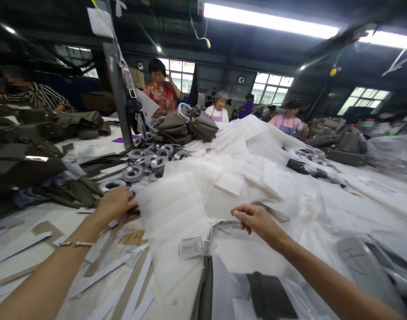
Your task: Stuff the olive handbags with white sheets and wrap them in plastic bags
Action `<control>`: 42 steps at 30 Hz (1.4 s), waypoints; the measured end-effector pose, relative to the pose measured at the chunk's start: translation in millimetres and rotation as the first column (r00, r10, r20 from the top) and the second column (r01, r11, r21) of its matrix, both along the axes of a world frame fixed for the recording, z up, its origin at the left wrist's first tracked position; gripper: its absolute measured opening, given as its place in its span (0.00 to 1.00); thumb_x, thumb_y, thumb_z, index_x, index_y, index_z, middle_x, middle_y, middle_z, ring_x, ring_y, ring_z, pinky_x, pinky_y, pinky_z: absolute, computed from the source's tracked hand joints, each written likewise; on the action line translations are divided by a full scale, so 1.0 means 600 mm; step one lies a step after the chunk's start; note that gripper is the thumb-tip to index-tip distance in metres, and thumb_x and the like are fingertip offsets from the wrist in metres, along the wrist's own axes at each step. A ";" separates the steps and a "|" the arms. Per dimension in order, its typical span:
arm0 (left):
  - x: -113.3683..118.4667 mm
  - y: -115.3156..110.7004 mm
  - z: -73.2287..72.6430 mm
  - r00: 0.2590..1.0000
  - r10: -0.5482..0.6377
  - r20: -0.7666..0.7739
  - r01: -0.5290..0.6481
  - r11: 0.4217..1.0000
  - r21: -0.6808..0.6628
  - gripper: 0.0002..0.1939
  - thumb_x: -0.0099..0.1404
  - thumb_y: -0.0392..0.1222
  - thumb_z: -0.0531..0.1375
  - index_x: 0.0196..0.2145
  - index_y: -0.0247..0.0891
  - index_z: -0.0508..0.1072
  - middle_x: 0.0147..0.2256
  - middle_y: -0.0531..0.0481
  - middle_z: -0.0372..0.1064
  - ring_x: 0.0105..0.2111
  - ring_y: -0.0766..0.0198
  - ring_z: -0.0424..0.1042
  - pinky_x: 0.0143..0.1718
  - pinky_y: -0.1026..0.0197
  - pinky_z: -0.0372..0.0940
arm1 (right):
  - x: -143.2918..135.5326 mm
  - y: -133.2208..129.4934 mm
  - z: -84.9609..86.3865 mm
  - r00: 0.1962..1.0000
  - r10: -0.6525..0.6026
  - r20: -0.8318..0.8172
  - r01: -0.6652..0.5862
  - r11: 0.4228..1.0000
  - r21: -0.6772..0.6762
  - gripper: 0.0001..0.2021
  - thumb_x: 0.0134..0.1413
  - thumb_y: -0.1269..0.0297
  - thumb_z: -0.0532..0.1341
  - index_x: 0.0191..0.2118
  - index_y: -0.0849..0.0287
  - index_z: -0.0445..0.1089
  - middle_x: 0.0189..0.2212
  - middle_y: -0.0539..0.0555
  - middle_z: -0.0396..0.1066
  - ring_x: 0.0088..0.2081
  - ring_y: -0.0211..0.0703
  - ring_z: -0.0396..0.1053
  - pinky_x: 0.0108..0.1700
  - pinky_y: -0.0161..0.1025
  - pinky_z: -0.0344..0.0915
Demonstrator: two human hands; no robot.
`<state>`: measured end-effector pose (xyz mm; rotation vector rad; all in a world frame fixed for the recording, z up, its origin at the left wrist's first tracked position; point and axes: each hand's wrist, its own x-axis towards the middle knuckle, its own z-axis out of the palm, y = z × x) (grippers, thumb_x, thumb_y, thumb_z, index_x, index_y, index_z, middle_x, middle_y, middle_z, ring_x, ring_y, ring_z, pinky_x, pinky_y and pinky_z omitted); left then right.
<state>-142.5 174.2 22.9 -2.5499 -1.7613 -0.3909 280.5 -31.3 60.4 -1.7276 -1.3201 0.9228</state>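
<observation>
With left hand (118, 200), reaching to left side of white foam sheet (173, 209); cannot tell whether grasping it. With right hand (255, 218), showing a released grip, fingers loosely bent, near grey strap (228, 225). Toward near edge of desk (39, 255), lying beside foam sheet: olive item in clear plastic (270, 295).

Lighting mixed; long ceiling tube (270, 20) burns to plain white, second tube (388, 39) at upper right likewise; windows (272, 89) along the back wall add cool daylight, panes near clipping; ceiling (66, 20) very dark, detail lost. White sheets (173, 209) bright, low in contrast, shadows soft; one hard glint on the dark bag (23, 175) at left. Wide-angle stretch strong toward the edges; forearms (53, 273) elongated, smeared at the lower corners; background soft; faces pixelated; fine print unreadable.
</observation>
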 end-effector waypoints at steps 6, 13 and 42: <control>-0.012 -0.035 0.004 0.997 0.072 0.015 -0.073 0.987 0.145 0.09 0.56 0.45 0.58 0.33 0.39 0.70 0.51 0.39 0.70 0.53 0.43 0.68 0.54 0.43 0.63 | 0.114 -0.058 0.017 0.992 -0.106 0.073 0.104 0.994 0.022 0.18 0.48 0.50 0.62 0.37 0.62 0.75 0.21 0.51 0.71 0.24 0.40 0.69 0.24 0.34 0.63; 0.208 -0.199 0.105 0.922 -0.331 0.199 0.195 0.844 0.500 0.08 0.64 0.47 0.57 0.35 0.39 0.67 0.61 0.37 0.59 0.64 0.47 0.53 0.63 0.43 0.53 | 0.150 -0.084 -0.051 0.770 0.036 0.637 -0.010 0.999 -0.044 0.20 0.50 0.64 0.60 0.50 0.62 0.73 0.49 0.61 0.74 0.47 0.51 0.72 0.52 0.44 0.65; 0.254 -0.251 0.033 0.838 -0.543 -0.063 0.511 0.819 -0.263 0.17 0.60 0.47 0.66 0.46 0.42 0.74 0.49 0.42 0.72 0.57 0.47 0.65 0.63 0.40 0.47 | 0.056 -0.051 -0.051 0.590 0.356 0.725 -0.492 0.870 -0.027 0.20 0.47 0.72 0.62 0.49 0.53 0.74 0.47 0.57 0.75 0.50 0.52 0.69 0.55 0.44 0.61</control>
